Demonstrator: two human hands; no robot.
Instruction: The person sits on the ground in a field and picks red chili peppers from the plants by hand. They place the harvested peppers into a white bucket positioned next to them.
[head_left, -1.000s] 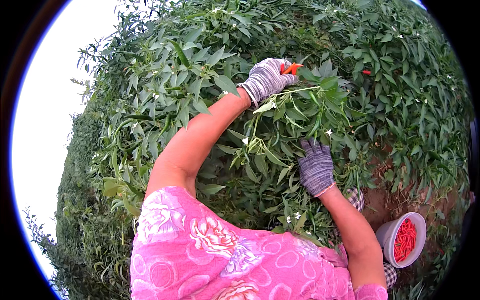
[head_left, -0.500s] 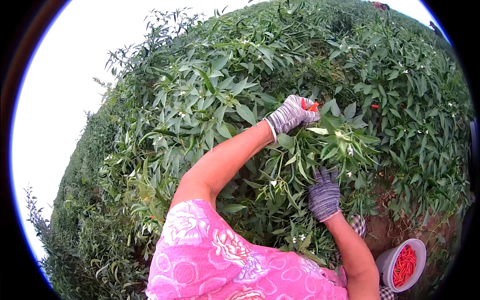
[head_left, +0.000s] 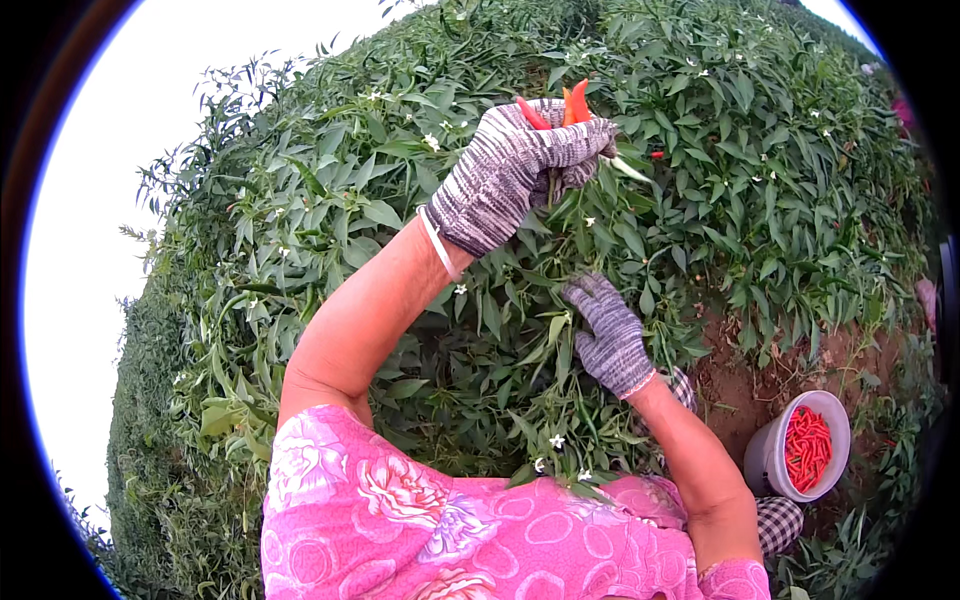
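Note:
My left hand (head_left: 505,175), in a striped knit glove, is raised over the pepper plants. Its fingers are wrapped round a few red chili peppers (head_left: 578,102), whose tips stick out above the fist. Leafy stems hang just below that fist; whether it grips them too, I cannot tell. Lower and to the right, my right hand (head_left: 612,338), gloved in grey knit, lies against the foliage with its fingers stretched out and apart. It holds nothing that I can see. Around both hands are green leaves, small white flowers and green chilies (head_left: 305,178).
A pale bucket (head_left: 757,450) of red chilies (head_left: 808,448) stands at the lower right on brown soil (head_left: 730,385). Dense pepper plants spread to the left and far side. One red chili (head_left: 657,155) shows among leaves at the right. Pink fabric (head_left: 903,112) shows at the right edge.
My left hand has risen and come closer with the red chilies, letting the leafy branch sink. My right hand has shifted up and left. The view has turned slightly.

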